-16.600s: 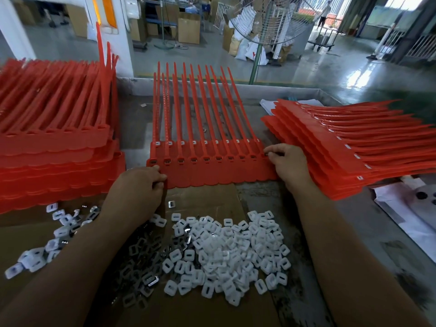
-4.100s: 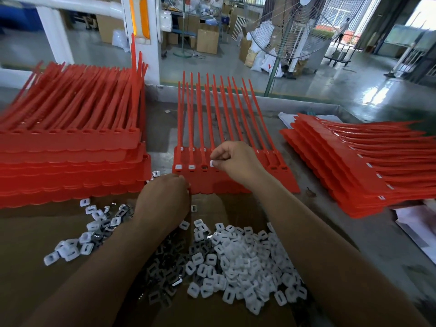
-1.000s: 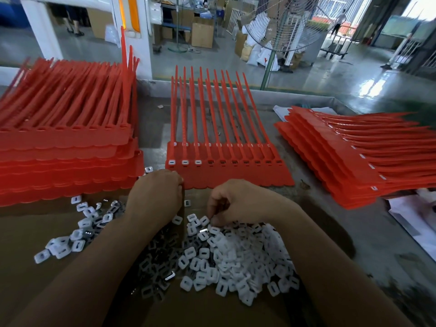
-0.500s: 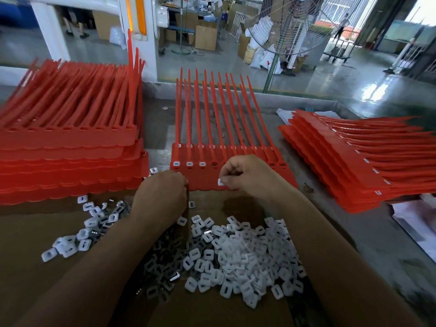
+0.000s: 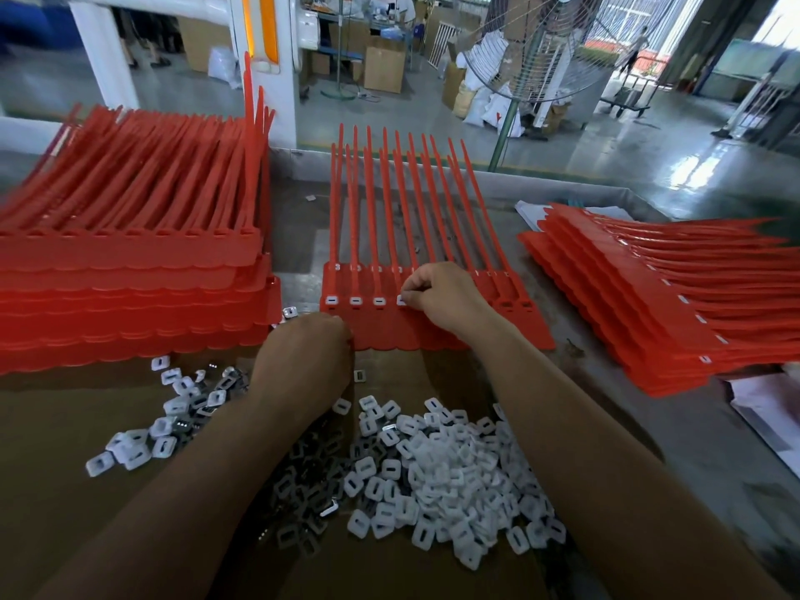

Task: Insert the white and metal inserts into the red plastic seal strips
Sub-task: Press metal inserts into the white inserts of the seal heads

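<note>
The seal strip sheet (image 5: 389, 329) lies flat, with three seated inserts (image 5: 355, 300) in its leftmost sockets. At the fourth socket the right hand (image 5: 437, 296) has its grip closed, pinching a white insert (image 5: 401, 300). The left hand (image 5: 307, 357) sits curled at the sheet's near-left corner; I cannot tell what its grip holds. The loose insert pile (image 5: 446, 478) lies nearer than the sheet. The left stack (image 5: 130, 275) and right stack (image 5: 649, 305) flank it.

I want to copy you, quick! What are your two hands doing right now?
Left hand: curled by the red seal strips; cannot tell what it holds.
Right hand: pinching a white insert.
</note>
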Demonstrator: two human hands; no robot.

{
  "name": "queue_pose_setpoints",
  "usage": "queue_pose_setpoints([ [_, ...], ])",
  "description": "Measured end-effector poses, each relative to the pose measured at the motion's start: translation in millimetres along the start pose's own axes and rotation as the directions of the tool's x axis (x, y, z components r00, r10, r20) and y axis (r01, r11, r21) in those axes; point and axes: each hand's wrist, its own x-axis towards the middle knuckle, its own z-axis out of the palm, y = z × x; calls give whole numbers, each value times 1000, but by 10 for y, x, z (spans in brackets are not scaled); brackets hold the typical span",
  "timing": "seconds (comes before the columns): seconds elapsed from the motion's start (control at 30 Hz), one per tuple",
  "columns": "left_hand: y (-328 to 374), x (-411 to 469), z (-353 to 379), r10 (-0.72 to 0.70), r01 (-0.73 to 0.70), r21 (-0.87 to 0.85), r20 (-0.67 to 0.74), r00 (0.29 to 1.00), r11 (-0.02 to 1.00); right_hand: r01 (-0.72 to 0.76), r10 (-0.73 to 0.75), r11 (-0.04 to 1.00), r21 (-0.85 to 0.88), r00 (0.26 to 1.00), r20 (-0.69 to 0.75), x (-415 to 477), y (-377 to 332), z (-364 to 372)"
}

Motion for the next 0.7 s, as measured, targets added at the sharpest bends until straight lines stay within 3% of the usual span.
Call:
queue_pose_setpoints([
  [0.4,16,-9,1,0,-1,-13,-5,1000,1000,-36,38,984,-173,999,11,17,-66,37],
  [0.7,-6,-4,16,13,-13,-6,-11,1000,1000,-194,195,979,-57,981,2,149,-85,33],
])
